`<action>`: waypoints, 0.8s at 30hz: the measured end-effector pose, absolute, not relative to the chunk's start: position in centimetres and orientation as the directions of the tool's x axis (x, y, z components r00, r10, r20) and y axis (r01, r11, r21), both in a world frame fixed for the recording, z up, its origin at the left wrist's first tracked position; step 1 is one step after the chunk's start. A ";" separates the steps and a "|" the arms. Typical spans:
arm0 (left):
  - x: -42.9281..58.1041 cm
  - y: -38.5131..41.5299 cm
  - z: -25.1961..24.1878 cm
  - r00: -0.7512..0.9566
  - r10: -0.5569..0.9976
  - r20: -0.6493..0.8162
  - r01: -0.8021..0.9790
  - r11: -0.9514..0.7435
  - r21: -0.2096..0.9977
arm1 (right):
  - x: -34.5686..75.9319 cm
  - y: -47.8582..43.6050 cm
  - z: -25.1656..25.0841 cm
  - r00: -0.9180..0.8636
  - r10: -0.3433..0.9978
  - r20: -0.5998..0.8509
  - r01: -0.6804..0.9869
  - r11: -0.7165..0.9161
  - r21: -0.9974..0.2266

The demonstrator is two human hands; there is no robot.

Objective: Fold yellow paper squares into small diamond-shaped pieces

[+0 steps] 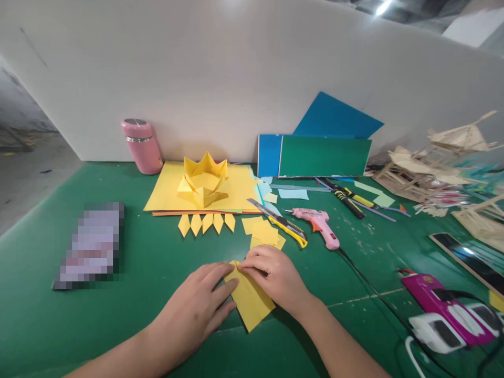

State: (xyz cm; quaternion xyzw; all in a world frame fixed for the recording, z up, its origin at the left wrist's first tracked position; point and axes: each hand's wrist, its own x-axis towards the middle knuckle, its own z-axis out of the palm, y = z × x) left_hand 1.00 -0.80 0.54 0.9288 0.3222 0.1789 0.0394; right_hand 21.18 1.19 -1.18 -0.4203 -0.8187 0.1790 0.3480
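My left hand (197,310) lies flat with its fingers stretched out, pressing down the left side of a folded yellow paper piece (252,302) on the green mat (129,262). My right hand (273,275) has its fingers curled and pressed on the paper's top corner, pinching a fold. Just beyond lie several small folded yellow petals (207,223) in a row and a few loose yellow squares (262,231). A yellow folded paper crown shape (203,181) sits on a stack of yellow sheets (167,191).
A pink bottle (142,146) stands at the back left, with a blurred flat object (92,244) nearer. A yellow utility knife (281,223), pink glue gun (321,226) with cord, blue and green sheets (323,152), stick models (441,168) and a magenta device (441,304) fill the right.
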 end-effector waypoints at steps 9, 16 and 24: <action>1.1 -0.7 0.5 0.733 0.642 0.227 0.616 -0.767 0.179 | 22.0 1.5 -0.8 -0.560 0.710 0.427 0.520 0.702 -0.487; 1.1 -0.7 0.5 0.748 0.642 0.168 0.625 -0.767 0.147 | 22.0 1.5 -1.0 -0.564 0.696 0.443 0.524 0.717 -0.460; 1.2 -0.6 0.4 0.747 0.634 0.199 0.617 -0.773 0.146 | 21.9 1.5 -0.9 -0.584 0.676 0.449 0.518 0.737 -0.435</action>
